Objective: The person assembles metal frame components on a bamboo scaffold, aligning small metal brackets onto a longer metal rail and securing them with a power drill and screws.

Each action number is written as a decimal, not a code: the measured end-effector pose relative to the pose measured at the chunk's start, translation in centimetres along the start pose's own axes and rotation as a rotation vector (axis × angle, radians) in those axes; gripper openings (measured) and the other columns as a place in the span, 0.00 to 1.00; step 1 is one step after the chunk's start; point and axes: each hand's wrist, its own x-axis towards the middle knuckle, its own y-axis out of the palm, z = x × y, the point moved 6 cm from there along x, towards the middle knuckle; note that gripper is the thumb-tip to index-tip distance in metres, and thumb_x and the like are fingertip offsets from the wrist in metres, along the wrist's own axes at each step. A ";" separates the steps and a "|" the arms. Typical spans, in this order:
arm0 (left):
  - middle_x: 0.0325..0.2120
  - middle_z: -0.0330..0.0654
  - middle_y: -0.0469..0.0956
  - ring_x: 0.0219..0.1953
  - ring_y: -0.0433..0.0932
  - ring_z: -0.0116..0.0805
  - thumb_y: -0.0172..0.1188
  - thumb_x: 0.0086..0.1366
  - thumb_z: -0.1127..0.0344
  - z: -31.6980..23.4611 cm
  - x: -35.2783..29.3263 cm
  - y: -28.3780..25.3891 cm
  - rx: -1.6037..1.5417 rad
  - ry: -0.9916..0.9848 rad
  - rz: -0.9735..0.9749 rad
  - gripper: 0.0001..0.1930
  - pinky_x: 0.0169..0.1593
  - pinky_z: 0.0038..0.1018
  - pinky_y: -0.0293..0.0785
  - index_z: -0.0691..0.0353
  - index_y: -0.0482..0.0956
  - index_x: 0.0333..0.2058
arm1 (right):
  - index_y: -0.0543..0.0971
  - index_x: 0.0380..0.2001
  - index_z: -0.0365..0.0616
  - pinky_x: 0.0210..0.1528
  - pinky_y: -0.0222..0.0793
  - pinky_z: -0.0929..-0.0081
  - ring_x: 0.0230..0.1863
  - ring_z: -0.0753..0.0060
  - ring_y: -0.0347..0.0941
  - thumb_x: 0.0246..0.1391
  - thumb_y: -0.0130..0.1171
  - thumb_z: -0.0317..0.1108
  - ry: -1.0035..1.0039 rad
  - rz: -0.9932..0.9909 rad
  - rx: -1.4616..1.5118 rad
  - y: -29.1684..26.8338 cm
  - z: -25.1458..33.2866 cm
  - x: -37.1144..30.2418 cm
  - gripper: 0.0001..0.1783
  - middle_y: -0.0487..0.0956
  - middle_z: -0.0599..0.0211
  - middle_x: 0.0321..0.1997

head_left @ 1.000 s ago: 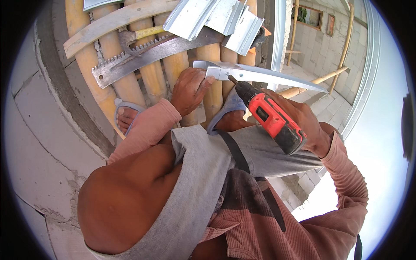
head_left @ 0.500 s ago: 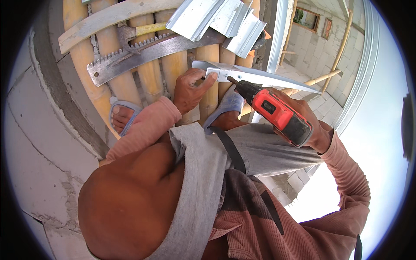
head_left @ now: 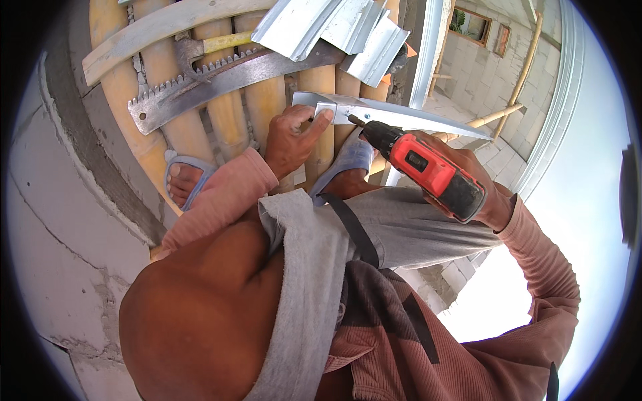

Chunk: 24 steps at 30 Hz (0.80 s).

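Between the thumb and bent fingers of my left hand (head_left: 291, 139), the near end of a thin silver metal channel (head_left: 416, 119) is pinched. A small folded metal piece sits against the channel beside my thumb. My right hand (head_left: 476, 175) is wrapped round a red and black cordless drill (head_left: 428, 167), whose handle is mostly hidden under it. The drill's bit points left and up at the channel's side, close to a screw head on it. Whether the tip touches the metal I cannot tell.
Bamboo poles (head_left: 264, 107) form the platform under my sandalled feet. On them lie a large-toothed saw (head_left: 234, 90), a hammer with a yellow handle (head_left: 224, 43), a pale curved board (head_left: 167, 32) and cut metal channel pieces (head_left: 294, 28). A block wall (head_left: 60, 200) stands at left.
The view has shifted slightly, moving the bamboo and tools a little to the left. Both hands keep their holds, and the drill's rear end has tilted up slightly.
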 end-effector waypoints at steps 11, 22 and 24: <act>0.27 0.58 0.80 0.29 0.79 0.50 0.65 0.70 0.53 0.1 0.0 0.1 0.022 -0.017 0.019 0.21 0.36 0.39 0.73 0.71 0.83 0.32 | 0.68 0.66 0.39 0.48 0.80 0.58 0.43 0.44 0.83 0.50 0.68 0.39 -0.012 -0.020 -0.008 0.0 0.6 0.3 0.40 0.81 0.50 0.54; 0.28 0.58 0.80 0.31 0.79 0.50 0.65 0.69 0.53 0.2 -0.3 0.2 -0.007 -0.024 -0.006 0.21 0.38 0.40 0.74 0.71 0.83 0.32 | 0.70 0.64 0.40 0.41 0.80 0.60 0.39 0.47 0.83 0.51 0.69 0.36 -0.222 -0.130 -0.114 0.0 0.9 1.0 0.37 0.81 0.52 0.54; 0.27 0.57 0.80 0.30 0.79 0.49 0.65 0.69 0.53 0.2 -0.2 0.1 0.003 -0.034 -0.005 0.22 0.37 0.40 0.73 0.72 0.83 0.31 | 0.70 0.64 0.41 0.41 0.80 0.60 0.38 0.47 0.83 0.52 0.69 0.37 -0.218 -0.124 -0.110 -0.1 1.2 1.3 0.37 0.81 0.53 0.54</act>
